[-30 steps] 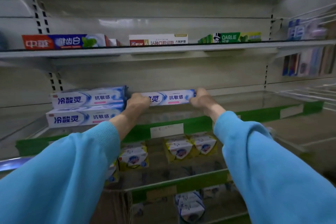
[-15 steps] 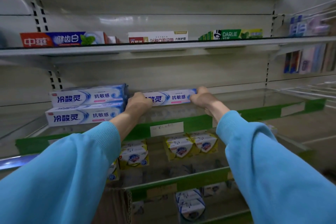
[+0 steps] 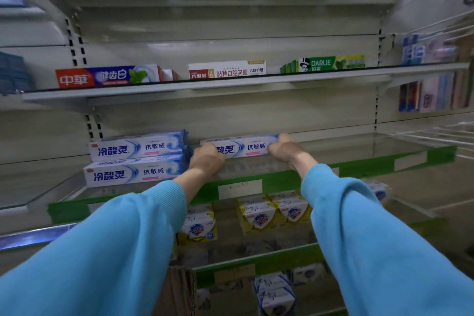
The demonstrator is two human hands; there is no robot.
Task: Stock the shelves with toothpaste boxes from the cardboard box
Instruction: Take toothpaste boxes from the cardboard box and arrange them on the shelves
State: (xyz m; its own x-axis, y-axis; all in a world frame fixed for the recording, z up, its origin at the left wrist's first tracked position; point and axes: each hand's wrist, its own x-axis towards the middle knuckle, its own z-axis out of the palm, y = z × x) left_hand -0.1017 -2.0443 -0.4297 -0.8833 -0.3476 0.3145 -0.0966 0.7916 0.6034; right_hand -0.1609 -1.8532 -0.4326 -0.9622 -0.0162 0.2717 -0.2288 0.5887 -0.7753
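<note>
1. I have both hands up at the glass shelf [image 3: 359,146]: my left hand [image 3: 206,160] curls round the left end of one white-and-blue toothpaste box [image 3: 246,147], and my right hand [image 3: 284,149] grips its right end.
2. That box lies lengthwise, label toward me, about midway along the shelf and back from its green front edge [image 3: 379,164].
3. Toward the shelf's left end I count two matching toothpaste boxes showing at the front of a stack [image 3: 136,159], one on top of the other, with more rows behind that I cannot count. The held box sits just beside the stack's right side.
4. On the shelf above [image 3: 230,84] I see three groups: a red-and-blue box [image 3: 107,75] at the left, a white box [image 3: 227,70] in the middle, green Darlie boxes [image 3: 323,63] at the right.
5. Below, I count three yellow soap packs [image 3: 256,215] along the front.
6. A corner of the cardboard box [image 3: 177,290] shows at the bottom edge, between my blue sleeves [image 3: 384,238].
</note>
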